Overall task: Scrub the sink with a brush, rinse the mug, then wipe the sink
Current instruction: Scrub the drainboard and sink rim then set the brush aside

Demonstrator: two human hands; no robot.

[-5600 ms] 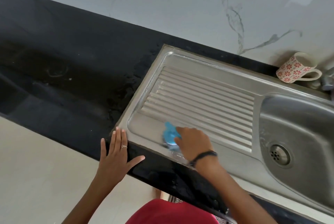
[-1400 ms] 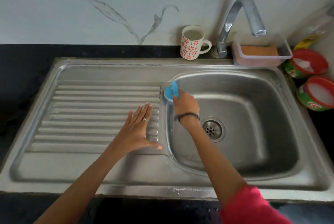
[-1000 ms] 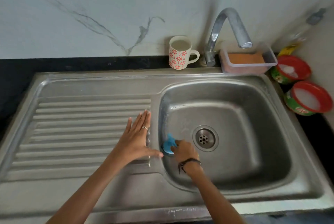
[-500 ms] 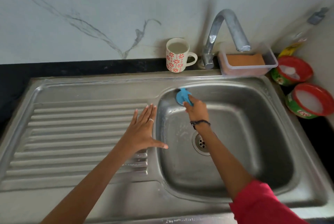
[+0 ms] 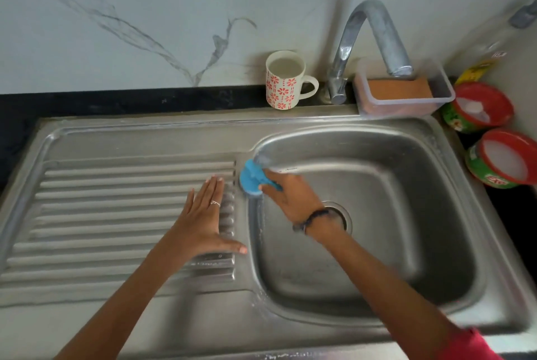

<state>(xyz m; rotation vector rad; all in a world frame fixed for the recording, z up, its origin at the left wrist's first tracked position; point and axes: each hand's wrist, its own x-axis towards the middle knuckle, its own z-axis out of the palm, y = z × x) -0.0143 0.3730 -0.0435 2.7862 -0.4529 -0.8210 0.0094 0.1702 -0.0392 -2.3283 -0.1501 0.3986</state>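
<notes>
My right hand [image 5: 293,200] grips a round blue brush [image 5: 252,178] and presses it against the upper left rim of the steel sink basin [image 5: 412,214]. My left hand [image 5: 203,223] lies flat, fingers straight, on the ribbed drainboard [image 5: 116,208] just left of the basin. A white mug with red flowers [image 5: 283,80] stands upright on the back ledge, left of the tap [image 5: 369,40]. The drain [image 5: 340,214] is partly hidden behind my right wrist.
A clear plastic tray with an orange sponge [image 5: 402,91] sits behind the basin under the tap spout. Two red-rimmed green tubs [image 5: 479,110] [image 5: 502,159] stand on the black counter at the right. A marble wall runs along the back.
The brush has slid from the basin's back left corner down and left along the rim. Before that it swept the basin's left wall. My left hand has stayed flat on the drainboard.
</notes>
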